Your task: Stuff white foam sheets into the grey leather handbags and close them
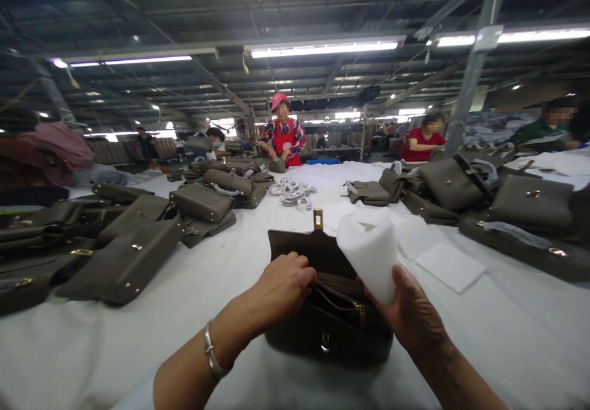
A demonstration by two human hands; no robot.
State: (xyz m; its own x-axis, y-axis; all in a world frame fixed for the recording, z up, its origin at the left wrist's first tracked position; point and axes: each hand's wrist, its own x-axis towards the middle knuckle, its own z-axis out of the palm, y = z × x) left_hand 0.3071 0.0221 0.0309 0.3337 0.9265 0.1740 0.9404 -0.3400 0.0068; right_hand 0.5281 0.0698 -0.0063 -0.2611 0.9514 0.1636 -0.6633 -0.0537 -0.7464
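Note:
In front of me on the white-covered table stands a dark olive handbag (329, 330), its flap raised at the back with a gold clasp plate (318, 219) on top. A zipped inner pocket with a gold zipper shows in its opening. My left hand (288, 284) is closed at the bag's left rim, its fingertips curled over the edge and partly hidden. My right hand (412, 308) grips a folded white foam sheet (369, 253) above the bag's right side. The fingers behind the foam are mostly out of sight.
Piles of olive handbags (124, 256) lie on the left, and more bags (530, 207) on the right. Flat white foam sheets (452, 267) rest right of the bag. Wrapped handles (292, 192) lie farther back. A person in a red apron (283, 133) stands across the table.

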